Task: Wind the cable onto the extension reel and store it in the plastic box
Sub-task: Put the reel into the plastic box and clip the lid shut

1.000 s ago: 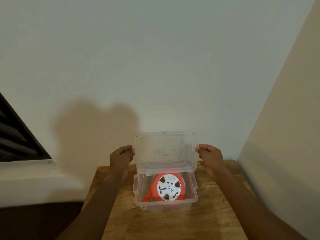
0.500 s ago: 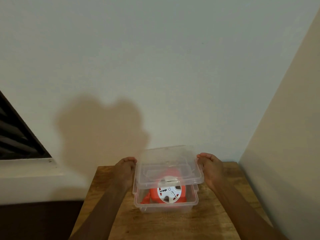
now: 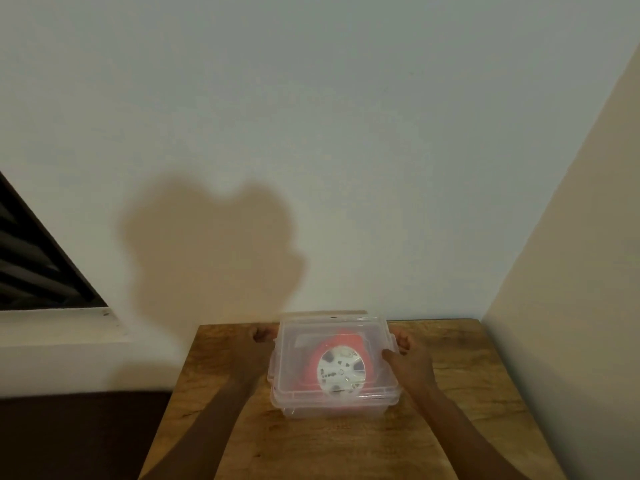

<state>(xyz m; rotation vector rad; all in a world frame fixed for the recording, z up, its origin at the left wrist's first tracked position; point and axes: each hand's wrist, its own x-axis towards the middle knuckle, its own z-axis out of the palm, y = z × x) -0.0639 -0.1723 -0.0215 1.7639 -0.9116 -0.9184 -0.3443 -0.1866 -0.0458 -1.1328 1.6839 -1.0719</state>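
While both hands, the left hand (image 3: 258, 344) and right hand (image 3: 408, 358), gripped the clear plastic lid (image 3: 332, 341) over the transparent plastic box (image 3: 332, 408) with the orange-and-white extension reel (image 3: 341, 370), pressing evenly on all edges seemed best.

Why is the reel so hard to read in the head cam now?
Head view: the reel sits behind the clear lid, which hazes it, and its white face blows out; the frame is dim and soft; the person's shadow falls on the wall.
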